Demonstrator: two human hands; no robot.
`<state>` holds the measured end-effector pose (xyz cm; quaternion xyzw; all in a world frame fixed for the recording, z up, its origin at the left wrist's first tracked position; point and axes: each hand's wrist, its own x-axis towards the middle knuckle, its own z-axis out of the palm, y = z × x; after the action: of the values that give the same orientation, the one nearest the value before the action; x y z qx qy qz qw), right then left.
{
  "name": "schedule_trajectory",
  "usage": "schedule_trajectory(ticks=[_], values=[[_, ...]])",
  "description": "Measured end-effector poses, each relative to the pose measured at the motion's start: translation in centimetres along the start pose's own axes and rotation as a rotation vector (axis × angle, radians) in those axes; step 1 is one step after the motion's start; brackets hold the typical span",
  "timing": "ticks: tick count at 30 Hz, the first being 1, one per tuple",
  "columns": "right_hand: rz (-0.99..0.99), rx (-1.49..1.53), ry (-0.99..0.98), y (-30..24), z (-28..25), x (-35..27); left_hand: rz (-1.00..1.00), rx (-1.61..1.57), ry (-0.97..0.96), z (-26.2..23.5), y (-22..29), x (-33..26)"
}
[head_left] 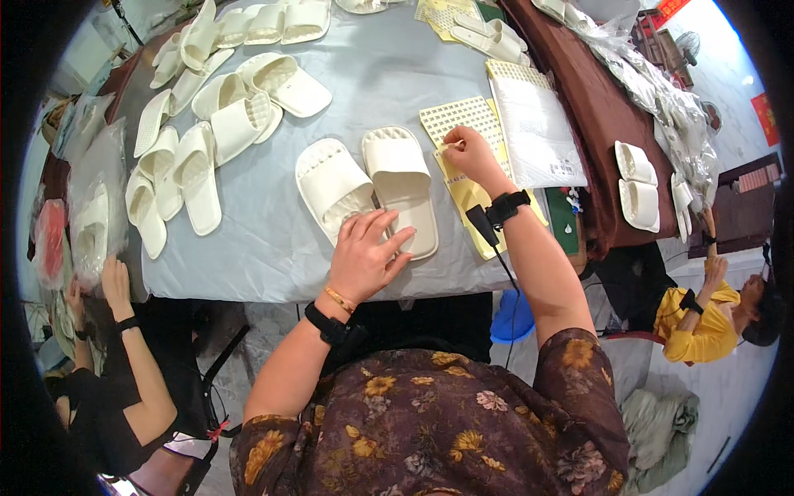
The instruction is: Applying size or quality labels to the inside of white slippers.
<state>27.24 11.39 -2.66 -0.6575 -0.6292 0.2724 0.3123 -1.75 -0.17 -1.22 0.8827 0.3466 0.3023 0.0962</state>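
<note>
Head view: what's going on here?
The person's left hand, spread open, is over the near part of a pair of cream slippers. The right hand is pinched at some yellow sheets; what it holds, if anything, is too small to tell. More slippers lie leftward on the table.

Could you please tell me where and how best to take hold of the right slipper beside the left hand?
Probably by the right edge of its broad strap, from the right: the right slipper lies sole down, the strap arching up, while the left slipper and left hand crowd its left side.
</note>
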Motion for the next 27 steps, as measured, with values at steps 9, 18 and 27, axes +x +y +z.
schedule_trajectory(ticks=[9,18,27], values=[[0.288,0.453,-0.279,-7.7,-1.9,-6.4,-0.043,-0.021,-0.005,0.1,-0.3,-0.3],[0.507,0.575,-0.563,-8.6,0.7,-11.2,-0.023,-0.031,0.012,0.2,-0.4,-0.2],[0.481,0.459,-0.564,-9.0,1.2,-11.4,-0.036,-0.036,0.008,0.3,-0.4,-0.4]])
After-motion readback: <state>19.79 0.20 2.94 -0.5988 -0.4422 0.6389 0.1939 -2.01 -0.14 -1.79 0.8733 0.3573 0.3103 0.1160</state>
